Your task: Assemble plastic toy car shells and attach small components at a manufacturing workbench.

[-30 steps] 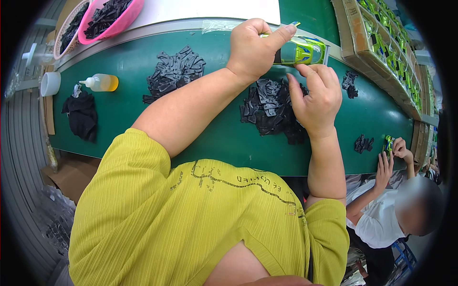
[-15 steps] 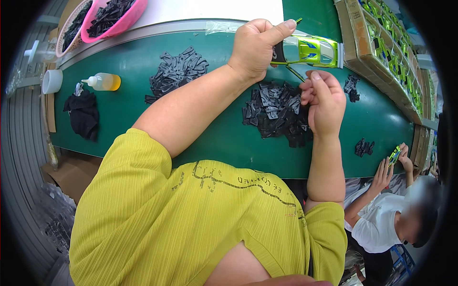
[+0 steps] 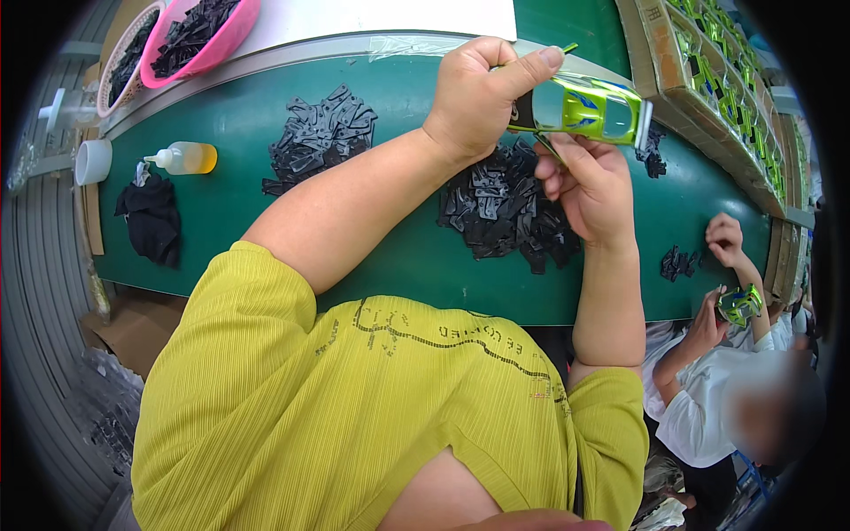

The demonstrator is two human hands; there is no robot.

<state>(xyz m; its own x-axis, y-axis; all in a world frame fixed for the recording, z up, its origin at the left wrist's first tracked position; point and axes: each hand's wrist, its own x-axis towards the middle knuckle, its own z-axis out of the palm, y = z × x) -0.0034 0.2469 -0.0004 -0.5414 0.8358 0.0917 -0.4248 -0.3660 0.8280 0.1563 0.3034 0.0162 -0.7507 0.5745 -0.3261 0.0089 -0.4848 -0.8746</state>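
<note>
My left hand (image 3: 478,99) is closed around the dark end of a bright green toy car (image 3: 591,108) with blue markings and a pale strip across its far right end. A narrow green piece sticks out beyond my left thumb. My right hand (image 3: 595,188) is just below the car, its thumb and fingers pinching a thin dark, green-edged flap (image 3: 551,147) at the car's near side. Whether that flap is joined to the car is hidden by my fingers. Below both hands lies a heap of flat black plastic parts (image 3: 496,208).
Another heap of black parts (image 3: 323,133) lies left. Farther left are an amber-liquid bottle (image 3: 190,157), a black cloth (image 3: 150,217) and a white ring (image 3: 93,162). A pink basket (image 3: 237,40) stands back left, cartons of green cars (image 3: 660,53) right. A co-worker's hand (image 3: 726,239) is at right.
The car has shifted slightly right and tilted. My right hand has moved left, bringing the flap closer to the car. The co-worker's hands have come apart, and the green car there is lower.
</note>
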